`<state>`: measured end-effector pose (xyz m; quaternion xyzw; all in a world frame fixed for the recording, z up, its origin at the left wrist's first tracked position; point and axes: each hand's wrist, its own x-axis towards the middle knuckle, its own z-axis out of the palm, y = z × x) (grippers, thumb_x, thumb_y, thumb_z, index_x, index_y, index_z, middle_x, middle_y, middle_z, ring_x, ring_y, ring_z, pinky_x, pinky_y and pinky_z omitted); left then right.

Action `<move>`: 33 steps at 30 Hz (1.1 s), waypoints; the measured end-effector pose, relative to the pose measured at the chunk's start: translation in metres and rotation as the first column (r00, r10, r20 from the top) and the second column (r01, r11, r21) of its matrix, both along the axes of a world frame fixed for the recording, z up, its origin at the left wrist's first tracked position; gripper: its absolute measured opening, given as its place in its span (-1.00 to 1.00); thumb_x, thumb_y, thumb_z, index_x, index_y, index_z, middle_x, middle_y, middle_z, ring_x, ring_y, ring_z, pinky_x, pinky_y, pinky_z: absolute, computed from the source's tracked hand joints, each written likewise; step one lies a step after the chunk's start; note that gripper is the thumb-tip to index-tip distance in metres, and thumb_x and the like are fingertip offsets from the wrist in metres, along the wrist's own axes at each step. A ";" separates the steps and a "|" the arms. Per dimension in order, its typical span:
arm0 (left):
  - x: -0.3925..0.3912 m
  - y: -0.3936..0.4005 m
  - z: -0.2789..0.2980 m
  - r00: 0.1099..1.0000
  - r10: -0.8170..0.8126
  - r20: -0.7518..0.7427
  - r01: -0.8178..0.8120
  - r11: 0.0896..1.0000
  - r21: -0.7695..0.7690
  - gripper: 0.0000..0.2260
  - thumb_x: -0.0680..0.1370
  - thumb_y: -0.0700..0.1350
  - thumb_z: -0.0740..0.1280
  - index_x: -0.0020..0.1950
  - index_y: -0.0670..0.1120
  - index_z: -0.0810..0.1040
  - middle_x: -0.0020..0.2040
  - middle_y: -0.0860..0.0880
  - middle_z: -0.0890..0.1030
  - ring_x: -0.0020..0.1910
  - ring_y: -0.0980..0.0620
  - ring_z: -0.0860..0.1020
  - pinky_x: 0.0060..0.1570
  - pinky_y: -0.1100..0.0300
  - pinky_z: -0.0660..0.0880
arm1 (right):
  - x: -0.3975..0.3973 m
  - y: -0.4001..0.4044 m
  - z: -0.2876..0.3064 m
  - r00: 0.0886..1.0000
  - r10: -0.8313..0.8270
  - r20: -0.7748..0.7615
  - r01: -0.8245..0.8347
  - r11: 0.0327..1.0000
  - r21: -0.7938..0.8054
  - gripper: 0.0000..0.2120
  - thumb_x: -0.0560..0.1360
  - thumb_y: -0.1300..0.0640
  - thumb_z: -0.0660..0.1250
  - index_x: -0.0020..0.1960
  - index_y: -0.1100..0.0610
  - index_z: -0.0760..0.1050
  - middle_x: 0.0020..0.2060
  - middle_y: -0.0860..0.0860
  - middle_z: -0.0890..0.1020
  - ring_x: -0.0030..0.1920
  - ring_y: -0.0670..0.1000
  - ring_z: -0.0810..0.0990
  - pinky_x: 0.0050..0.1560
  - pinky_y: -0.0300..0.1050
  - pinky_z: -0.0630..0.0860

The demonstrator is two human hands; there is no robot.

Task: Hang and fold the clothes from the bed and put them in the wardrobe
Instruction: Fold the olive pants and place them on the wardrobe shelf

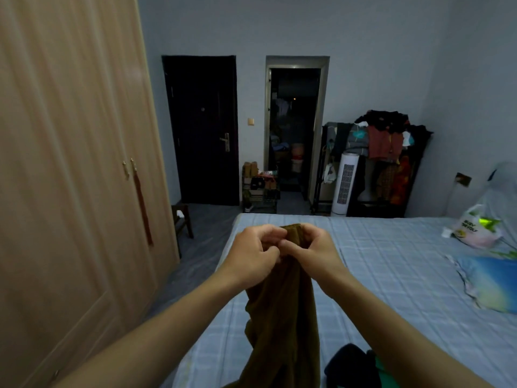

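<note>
Both hands are raised over the bed [391,261], holding a brown garment [282,317] by its top edge. The left hand [256,253] and the right hand [313,249] sit close together, fingers curled and pinching the cloth, thumbs nearly touching; each grip is closed tight on the fabric. The garment hangs down from them in a long bunched fall toward the near end of the bed.

Judging from this, the step in hand is sorting out one piece before folding or hanging it: the hands seem to be finding the waistband or hem. The next move likely calls for drawing the hands apart along that edge to spread the cloth flat, then laying it on the bed to fold, or carrying it to the wardrobe [70,163], which stands left of the bed with its doors closed and would need opening first.

A dark garment [349,365] lies on the near part of the bed, under the right forearm. At the bed's far right sits a plastic bag [472,228] with printing too blurred to read. No other writing is legible.
</note>
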<state>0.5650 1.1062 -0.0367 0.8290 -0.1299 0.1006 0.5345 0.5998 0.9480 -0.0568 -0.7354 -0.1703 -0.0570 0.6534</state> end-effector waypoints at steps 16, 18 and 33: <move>0.020 0.070 -0.006 0.982 -0.180 -0.048 0.186 0.969 0.166 -0.39 0.34 -0.15 0.62 0.33 -0.01 0.48 0.18 0.03 0.61 0.18 0.07 0.59 0.16 0.05 0.59 | -0.008 -0.036 0.028 0.963 0.250 0.099 -0.254 0.967 0.035 -0.78 0.47 0.26 0.40 0.10 0.26 0.55 -0.11 0.10 0.66 -0.05 0.04 0.65 0.00 -0.16 0.61; 0.020 0.072 -0.002 0.975 -0.220 -0.029 0.222 0.972 0.078 -0.65 0.38 -0.20 0.59 0.12 -0.10 0.60 -0.02 -0.04 0.68 0.00 0.02 0.67 0.03 0.05 0.63 | -0.009 -0.037 0.031 0.969 0.222 0.111 -0.229 0.972 0.046 -0.78 0.47 0.27 0.40 0.10 0.27 0.54 -0.13 0.07 0.66 -0.06 0.02 0.65 -0.01 -0.18 0.61; -0.025 0.071 0.051 0.951 -0.208 0.228 0.227 0.972 -0.057 -0.80 0.41 -0.18 0.54 -0.02 -0.13 0.62 -0.09 -0.08 0.69 -0.05 -0.04 0.69 -0.06 0.00 0.65 | -0.061 -0.032 0.042 0.988 -0.100 0.118 0.102 0.995 -0.006 -0.70 0.47 0.15 0.45 0.16 0.18 0.52 0.04 0.08 0.66 0.06 0.03 0.67 0.00 -0.05 0.66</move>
